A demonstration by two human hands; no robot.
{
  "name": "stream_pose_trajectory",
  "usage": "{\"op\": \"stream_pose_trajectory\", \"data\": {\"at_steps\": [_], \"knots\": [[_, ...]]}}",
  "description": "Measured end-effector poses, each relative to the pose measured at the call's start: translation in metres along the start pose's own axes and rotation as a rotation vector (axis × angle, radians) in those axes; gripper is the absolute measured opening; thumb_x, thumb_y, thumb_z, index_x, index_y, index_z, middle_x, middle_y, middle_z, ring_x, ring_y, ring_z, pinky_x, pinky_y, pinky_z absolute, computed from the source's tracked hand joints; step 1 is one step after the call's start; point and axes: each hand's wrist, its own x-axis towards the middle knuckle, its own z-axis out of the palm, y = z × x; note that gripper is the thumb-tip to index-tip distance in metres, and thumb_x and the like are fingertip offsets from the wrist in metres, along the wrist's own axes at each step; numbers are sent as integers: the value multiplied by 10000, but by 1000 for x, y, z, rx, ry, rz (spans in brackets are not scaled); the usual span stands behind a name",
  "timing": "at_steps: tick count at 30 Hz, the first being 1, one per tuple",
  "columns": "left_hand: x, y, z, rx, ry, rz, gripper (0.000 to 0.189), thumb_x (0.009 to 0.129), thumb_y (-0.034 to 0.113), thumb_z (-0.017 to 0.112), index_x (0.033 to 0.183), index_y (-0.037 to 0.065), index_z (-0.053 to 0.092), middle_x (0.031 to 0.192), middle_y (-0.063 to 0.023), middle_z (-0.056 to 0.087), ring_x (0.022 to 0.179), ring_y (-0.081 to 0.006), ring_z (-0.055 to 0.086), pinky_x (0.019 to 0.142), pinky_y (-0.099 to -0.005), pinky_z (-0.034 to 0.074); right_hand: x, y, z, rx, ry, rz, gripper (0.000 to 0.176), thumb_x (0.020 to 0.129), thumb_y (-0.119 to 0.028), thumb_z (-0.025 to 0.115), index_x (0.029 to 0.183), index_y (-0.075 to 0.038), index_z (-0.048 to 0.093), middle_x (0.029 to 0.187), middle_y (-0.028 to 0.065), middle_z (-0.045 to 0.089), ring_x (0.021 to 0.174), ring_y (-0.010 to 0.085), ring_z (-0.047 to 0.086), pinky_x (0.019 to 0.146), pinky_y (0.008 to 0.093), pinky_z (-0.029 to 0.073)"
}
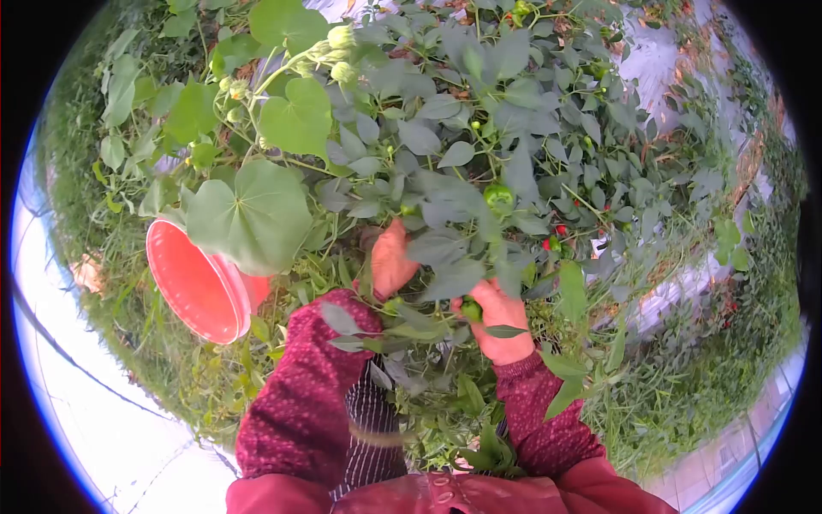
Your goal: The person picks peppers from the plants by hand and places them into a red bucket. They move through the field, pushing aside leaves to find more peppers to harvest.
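Note:
My right hand (503,324) is closed around a small green pepper (471,310) low in the pepper plant (454,206), its fingers curled and a leaf crossing in front. My left hand (393,261) reaches into the foliage to the left of it. Only the back of that hand shows; its fingertips are hidden by leaves. A larger green pepper (498,199) hangs above my right hand. Farther right, small red peppers (561,230) show among the leaves.
A red plastic bucket (244,300) stands tilted in the grass to the left, partly behind a broad leaf (250,216). A tall weed with seed pods (341,38) leans over the bed. Pale sheeting (652,73) lies between the plants at right.

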Motion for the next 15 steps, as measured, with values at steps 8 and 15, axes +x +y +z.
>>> {"op": "stream_pose_trajectory", "data": {"at_steps": [8, 15], "knots": [[-34, 52, 12, 941, 109, -77, 235, 804, 133, 601, 987, -15, 595, 935, -232, 609, 876, -396, 590, 747, -421, 474, 1, -13, 7, 113, 28, 60, 182, 885, -192, 606, 1003, -54, 620, 846, -23, 620, 706, 56, 544, 620, 211, 429], [-63, 34, -5, 421, 187, -88, 219, 824, 167, 581, 1021, 78, 617, 853, -174, 647, 764, -329, 629, 694, -379, 477, 8, 3, 7, 64, -7, -90, 165, 870, -116, 616, 1018, -48, 587, 836, -23, 593, 703, 54, 517, 636, 215, 428]]}}
